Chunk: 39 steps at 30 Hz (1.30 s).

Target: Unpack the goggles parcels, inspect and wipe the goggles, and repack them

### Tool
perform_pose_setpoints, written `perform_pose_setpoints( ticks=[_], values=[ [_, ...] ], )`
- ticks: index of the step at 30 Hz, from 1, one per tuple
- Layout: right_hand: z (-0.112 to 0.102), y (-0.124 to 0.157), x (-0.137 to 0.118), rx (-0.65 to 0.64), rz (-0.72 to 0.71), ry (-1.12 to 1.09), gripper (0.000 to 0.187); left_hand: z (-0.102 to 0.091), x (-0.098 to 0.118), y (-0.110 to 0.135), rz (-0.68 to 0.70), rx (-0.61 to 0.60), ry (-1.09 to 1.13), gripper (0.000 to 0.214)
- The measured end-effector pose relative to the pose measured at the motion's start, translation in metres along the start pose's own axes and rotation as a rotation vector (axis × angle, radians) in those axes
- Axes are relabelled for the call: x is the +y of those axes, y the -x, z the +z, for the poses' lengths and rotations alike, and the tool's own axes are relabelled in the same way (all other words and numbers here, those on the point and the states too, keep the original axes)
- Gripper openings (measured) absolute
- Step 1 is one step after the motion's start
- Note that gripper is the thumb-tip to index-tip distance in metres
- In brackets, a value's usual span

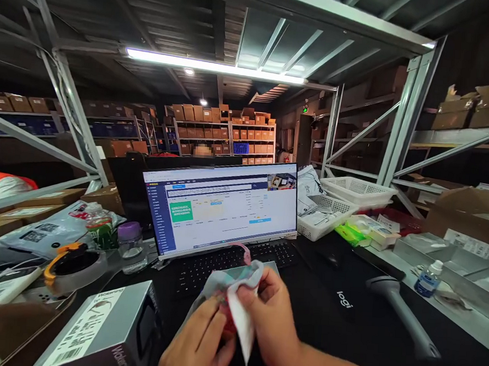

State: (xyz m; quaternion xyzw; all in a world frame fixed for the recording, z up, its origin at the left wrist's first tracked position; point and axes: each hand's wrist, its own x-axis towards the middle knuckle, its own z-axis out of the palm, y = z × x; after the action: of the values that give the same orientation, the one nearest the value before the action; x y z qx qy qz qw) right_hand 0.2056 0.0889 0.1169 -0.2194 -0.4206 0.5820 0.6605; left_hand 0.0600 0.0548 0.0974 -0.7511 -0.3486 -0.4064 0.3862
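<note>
Both hands work on a translucent plastic bag (217, 281) in front of the keyboard (206, 266). My right hand (275, 320) pinches the bag's pale upper edge, beside a white flap (242, 321) that hangs to a point. My left hand (199, 337) is closed on the bag's near side, its fingertips at the opening. Something red and green shows between the fingers, mostly hidden, so its kind is unclear. A thin pink strip (246, 254) curls up above the bag toward the monitor (226, 209).
A grey barcode scanner (406, 317) lies on the black desk mat (343, 332) at right, near a small blue bottle (428, 280). White baskets (329, 216) stand behind. At left are a grey printed box (107, 329), a tape dispenser (67, 266) and a purple-lidded jar (131, 248).
</note>
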Motion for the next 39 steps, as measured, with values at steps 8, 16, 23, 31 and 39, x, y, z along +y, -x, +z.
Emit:
perform_pose_setpoints(
  ticks=[8,16,23,31,39],
  values=[
    [0.001,0.006,0.005,-0.084,-0.087,0.116,0.034,-0.005,-0.007,-0.006,-0.066,-0.061,0.158,0.024],
    [-0.012,-0.027,-0.031,0.005,0.311,-0.223,0.052,-0.002,-0.005,-0.008,0.004,-0.075,0.272,0.022],
    [-0.011,-0.025,-0.017,-0.028,0.283,-0.192,0.054,0.0,0.0,-0.006,-0.11,0.022,0.051,0.008],
    [-0.024,-0.023,-0.019,-0.465,0.072,0.519,0.041,-0.012,-0.028,-0.009,-0.199,-0.022,0.169,0.006],
    [-0.097,-0.044,-0.116,-0.175,-0.298,0.948,0.023,-0.035,-0.046,-0.021,-0.126,-0.161,0.331,0.024]
  ],
)
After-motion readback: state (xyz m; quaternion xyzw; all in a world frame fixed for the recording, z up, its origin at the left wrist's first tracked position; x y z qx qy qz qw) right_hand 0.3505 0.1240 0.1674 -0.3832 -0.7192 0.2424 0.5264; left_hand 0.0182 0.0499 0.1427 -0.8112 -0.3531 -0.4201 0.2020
